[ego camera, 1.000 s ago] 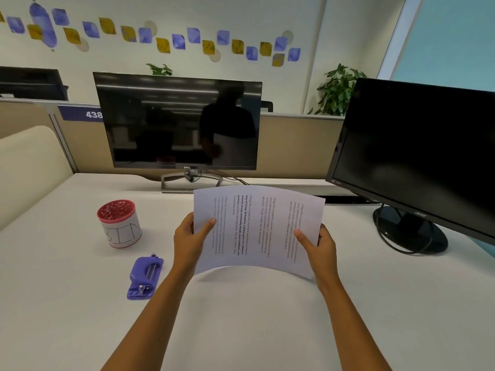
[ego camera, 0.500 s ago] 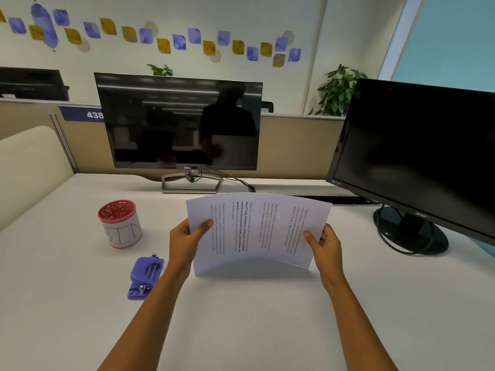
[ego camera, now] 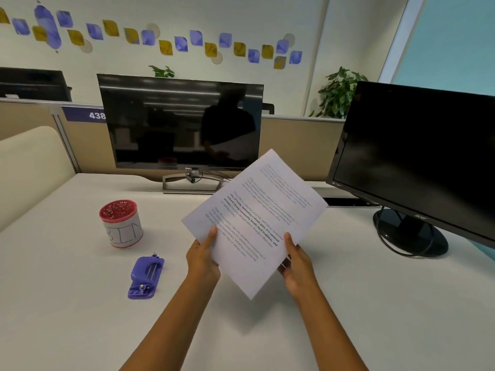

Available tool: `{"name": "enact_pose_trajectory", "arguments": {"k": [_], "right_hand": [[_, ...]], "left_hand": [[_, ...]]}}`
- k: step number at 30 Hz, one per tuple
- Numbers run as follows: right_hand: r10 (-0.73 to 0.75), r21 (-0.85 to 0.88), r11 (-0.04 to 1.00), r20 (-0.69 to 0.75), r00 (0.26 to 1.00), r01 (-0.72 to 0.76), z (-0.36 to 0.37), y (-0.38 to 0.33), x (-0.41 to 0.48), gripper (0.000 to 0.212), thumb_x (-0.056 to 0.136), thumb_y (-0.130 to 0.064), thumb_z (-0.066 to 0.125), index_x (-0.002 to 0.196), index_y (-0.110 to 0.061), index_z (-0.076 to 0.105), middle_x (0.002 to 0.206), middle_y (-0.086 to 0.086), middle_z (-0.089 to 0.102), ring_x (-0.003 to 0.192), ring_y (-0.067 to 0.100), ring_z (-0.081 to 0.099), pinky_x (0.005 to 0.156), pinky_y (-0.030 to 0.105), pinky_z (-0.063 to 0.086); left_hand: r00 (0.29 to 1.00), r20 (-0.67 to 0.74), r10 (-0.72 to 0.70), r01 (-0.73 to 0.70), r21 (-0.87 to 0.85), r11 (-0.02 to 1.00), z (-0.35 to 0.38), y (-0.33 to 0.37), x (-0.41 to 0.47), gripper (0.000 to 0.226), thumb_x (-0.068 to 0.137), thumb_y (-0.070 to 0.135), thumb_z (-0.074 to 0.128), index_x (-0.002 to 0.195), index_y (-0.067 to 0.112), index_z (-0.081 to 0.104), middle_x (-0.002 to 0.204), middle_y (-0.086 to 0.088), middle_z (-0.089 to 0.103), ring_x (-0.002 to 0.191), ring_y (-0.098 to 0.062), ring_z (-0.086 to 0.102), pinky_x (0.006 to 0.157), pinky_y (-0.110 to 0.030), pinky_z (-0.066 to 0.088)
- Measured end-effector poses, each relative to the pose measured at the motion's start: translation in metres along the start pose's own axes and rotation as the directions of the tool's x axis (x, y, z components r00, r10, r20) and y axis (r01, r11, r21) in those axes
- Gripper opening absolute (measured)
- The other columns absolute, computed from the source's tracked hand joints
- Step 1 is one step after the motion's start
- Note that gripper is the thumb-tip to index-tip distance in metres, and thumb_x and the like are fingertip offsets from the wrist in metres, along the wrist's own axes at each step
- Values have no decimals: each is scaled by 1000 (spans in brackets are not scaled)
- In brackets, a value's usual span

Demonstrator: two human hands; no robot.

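A printed sheet point(ego camera: 257, 218) is held tilted above the desk point(ego camera: 80, 330) by both hands.

The sheet's lower left edge is pinched by the left hand point(ego camera: 202, 259), thumb laid on the printed face; its lower right edge is pinched likewise by the right hand point(ego camera: 296, 265). A purple tool point(ego camera: 146, 277) and a cup point(ego camera: 122, 223) are seen left of the left hand, apart from it.

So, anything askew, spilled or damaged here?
Only the printed sheet is askew, held diagonally above the desk by the left hand and right hand. The red-rimmed cup stands upright; the purple tool lies flat. Nothing spilled.
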State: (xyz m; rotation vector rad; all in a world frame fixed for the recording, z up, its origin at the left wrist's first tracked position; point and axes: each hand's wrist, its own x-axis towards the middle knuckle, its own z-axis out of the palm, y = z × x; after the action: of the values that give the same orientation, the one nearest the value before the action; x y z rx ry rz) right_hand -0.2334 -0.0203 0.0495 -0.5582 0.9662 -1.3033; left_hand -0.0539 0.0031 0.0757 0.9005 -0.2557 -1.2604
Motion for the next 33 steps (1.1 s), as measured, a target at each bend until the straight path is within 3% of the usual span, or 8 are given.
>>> {"name": "enact_pose_trajectory", "arguments": {"k": [3,9,17,19,21,23,29,33], "right_hand": [[-81,-54,995,-6,997,81,9,1,2,32,88,-17,65,119,-18,61,104,1,73,97,22,68,79,38,57],[-171,-232,960,-36,985,158,5,-9,8,35,87,-11,66,121,-13,61,112,9,69,100,29,66,91,49,53],[-114,-358,925,52,992,125,-15,-31,14,43,86,-8,65,128,-2,56,124,17,64,110,35,62,98,53,48],[-111,-363,924,56,992,124,-19,-32,12,43,87,-8,65,128,-2,55,124,17,64,110,36,62,98,54,47],[-107,-368,922,58,993,121,-23,-30,9,43,87,-9,65,128,-2,56,123,17,64,109,36,62,96,53,49],[-104,-374,920,56,993,118,-26,-27,8,42,87,-9,65,127,-3,56,123,17,64,108,36,63,95,52,50],[-86,-366,925,55,995,100,-30,-15,3,41,86,-7,65,126,-2,57,123,19,63,109,38,62,97,54,48],[-83,-356,929,67,994,101,-33,-14,3,41,86,-7,65,126,-1,56,124,19,63,110,37,62,97,51,48]], "left_hand": [[996,-73,-50,48,-30,998,3,-9,-5,21,85,11,64,104,14,54,98,-7,64,83,-24,63,85,-48,51],[989,-146,-4,13,59,998,-2,-4,-7,42,84,7,64,123,8,50,113,-11,59,98,-28,58,86,-43,50],[979,-108,172,-110,429,897,-29,33,7,30,89,6,57,119,6,61,111,-12,66,99,-29,65,86,-38,53],[925,-118,362,-212,630,747,-39,43,9,27,88,2,57,114,4,64,110,-15,68,101,-29,65,90,-40,53],[832,-99,545,-230,834,502,-55,49,10,24,88,4,58,110,5,67,109,-16,70,102,-29,65,92,-37,51],[786,-105,609,-183,902,391,-70,53,12,26,88,5,57,113,6,65,114,-16,68,104,-31,63,91,-38,48],[807,-302,507,133,930,343,-105,63,20,42,90,10,53,131,3,50,131,-22,55,115,-40,53,92,-46,45],[838,-377,394,222,895,386,-119,65,24,36,90,18,57,119,-3,61,115,-26,64,103,-40,60,76,-38,46]]}}
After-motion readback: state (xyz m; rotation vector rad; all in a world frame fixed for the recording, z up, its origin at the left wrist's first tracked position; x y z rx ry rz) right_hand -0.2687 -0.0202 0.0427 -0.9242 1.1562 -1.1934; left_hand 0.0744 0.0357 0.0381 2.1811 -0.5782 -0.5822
